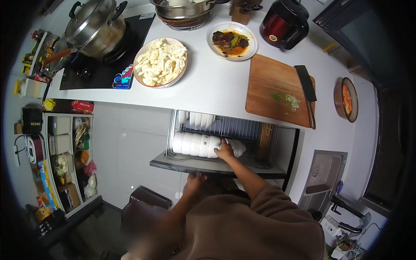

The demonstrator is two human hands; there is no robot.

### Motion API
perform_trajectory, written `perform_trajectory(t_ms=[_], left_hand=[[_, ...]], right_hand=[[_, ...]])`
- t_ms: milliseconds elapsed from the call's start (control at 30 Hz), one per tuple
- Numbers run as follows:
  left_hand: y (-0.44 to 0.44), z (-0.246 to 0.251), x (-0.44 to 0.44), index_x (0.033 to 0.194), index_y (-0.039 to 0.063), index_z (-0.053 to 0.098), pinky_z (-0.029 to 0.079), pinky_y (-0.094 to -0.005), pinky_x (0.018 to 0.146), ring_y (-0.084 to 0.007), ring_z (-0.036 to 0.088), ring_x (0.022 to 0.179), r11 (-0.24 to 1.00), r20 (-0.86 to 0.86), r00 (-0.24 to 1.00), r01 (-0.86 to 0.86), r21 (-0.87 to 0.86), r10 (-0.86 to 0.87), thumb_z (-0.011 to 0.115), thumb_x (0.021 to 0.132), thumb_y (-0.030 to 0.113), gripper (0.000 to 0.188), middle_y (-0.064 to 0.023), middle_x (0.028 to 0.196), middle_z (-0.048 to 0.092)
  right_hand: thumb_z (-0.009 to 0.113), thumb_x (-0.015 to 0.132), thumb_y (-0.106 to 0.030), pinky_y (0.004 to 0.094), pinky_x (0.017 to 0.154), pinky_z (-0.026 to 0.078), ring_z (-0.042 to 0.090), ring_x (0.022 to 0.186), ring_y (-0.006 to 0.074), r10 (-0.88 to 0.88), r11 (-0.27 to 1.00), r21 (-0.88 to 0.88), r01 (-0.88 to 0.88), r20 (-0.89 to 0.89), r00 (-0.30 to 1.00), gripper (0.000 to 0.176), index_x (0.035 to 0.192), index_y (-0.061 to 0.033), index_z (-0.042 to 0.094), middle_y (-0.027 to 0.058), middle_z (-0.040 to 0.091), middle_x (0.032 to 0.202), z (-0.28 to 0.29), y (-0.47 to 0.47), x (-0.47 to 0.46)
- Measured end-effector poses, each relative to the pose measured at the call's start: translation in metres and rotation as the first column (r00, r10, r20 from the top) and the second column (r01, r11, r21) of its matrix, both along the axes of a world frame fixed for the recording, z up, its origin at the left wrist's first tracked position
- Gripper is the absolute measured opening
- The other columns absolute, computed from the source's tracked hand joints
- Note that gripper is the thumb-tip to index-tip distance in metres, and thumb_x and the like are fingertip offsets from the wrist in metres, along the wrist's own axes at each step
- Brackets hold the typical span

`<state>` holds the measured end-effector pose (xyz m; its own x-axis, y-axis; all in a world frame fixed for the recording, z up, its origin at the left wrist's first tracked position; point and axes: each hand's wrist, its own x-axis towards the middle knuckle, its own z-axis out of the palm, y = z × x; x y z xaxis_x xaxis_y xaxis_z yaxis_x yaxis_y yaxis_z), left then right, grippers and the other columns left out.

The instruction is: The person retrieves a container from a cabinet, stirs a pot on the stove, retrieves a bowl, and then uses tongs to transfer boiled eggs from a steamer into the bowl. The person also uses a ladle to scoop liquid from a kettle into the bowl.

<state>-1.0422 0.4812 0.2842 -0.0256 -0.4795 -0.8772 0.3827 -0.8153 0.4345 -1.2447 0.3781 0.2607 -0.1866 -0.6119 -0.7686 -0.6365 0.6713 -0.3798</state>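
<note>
Below the counter a dish drawer is pulled out, with a wire rack inside. White bowls lie on their sides in a nested row along its front. My right hand reaches in and grips a bowl near the row's right end, its thumb on the left side and its fingers partly hidden. At the outer edge of the drawer front is my left hand; its fingertips touch the edge, and how they are bent is unclear. Behind the row stand white plates. Wooden chopsticks fill the drawer's right side.
The counter holds a bowl of cauliflower, a plate of food, and a cutting board with a cleaver and chopped scallion. A steamer pot sits on the cooktop at left. The sink is at right.
</note>
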Motion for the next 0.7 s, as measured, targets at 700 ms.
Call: perform_trajectory(t_ms=[700], left_hand=[[0.013,0.016,-0.007,0.123,0.004,0.035,0.056,-0.0364,0.069,-0.0239,0.060,0.079,0.997,-0.060,0.995,-0.076,0.026,0.078,0.045,0.092,0.001,0.033,-0.0129,0.101,0.051]], right_hand=[[0.061,0.070,-0.025,0.0427,0.090,0.047,0.048,0.114,0.0383,-0.179,0.967,0.115,0.227,-0.326,0.928,0.059,0.122,-0.0024,0.046,0.0257,0.048,0.120,-0.004,-0.021,0.056]])
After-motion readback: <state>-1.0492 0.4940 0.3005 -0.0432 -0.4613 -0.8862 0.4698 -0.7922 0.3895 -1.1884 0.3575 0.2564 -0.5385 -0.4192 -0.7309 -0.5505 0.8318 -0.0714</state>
